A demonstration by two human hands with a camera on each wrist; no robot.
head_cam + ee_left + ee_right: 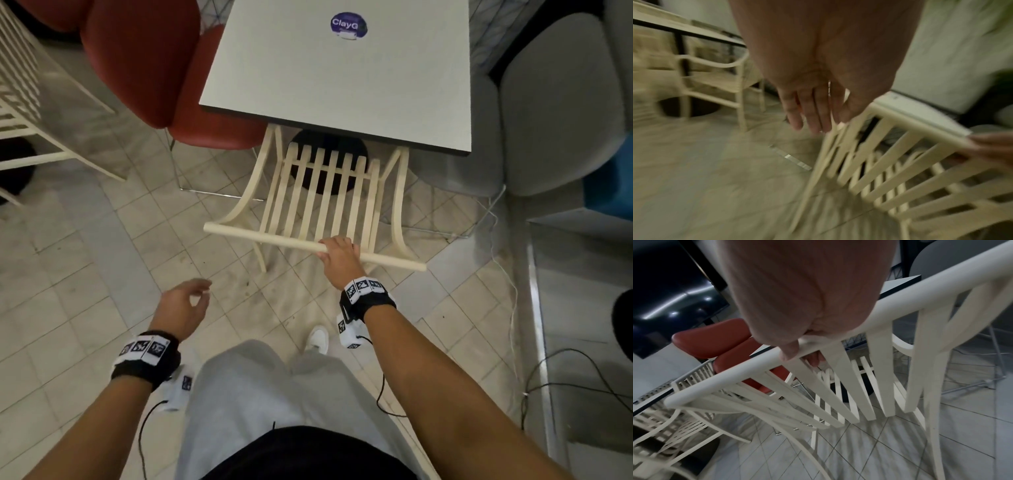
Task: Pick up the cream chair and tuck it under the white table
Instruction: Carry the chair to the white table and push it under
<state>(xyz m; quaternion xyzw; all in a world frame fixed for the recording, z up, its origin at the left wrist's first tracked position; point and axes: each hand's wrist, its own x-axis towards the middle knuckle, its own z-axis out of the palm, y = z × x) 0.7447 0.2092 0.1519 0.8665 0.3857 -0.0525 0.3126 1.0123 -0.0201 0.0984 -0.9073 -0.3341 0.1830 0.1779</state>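
Note:
The cream slatted chair (pixel 318 202) stands at the near edge of the white table (pixel 342 78), its seat partly under the tabletop and its back toward me. My right hand (pixel 337 255) grips the chair's top rail (pixel 260 234), fingers curled over it; the right wrist view shows the same hand (pixel 797 347) wrapped round the chair's rail (pixel 900 293). My left hand (pixel 190 299) hangs free over the floor, left of the chair, fingers loosely curved and holding nothing. The blurred left wrist view shows the left hand's straight fingers (pixel 809 113) beside the chair back (pixel 890 155).
A red padded chair (pixel 150 65) stands at the table's left side. Grey chairs (pixel 555 102) stand to the right, with cables (pixel 507 274) on the tiled floor. Another cream slatted chair (pixel 20 85) is far left. The table's black round base (pixel 329 161) shows through the slats.

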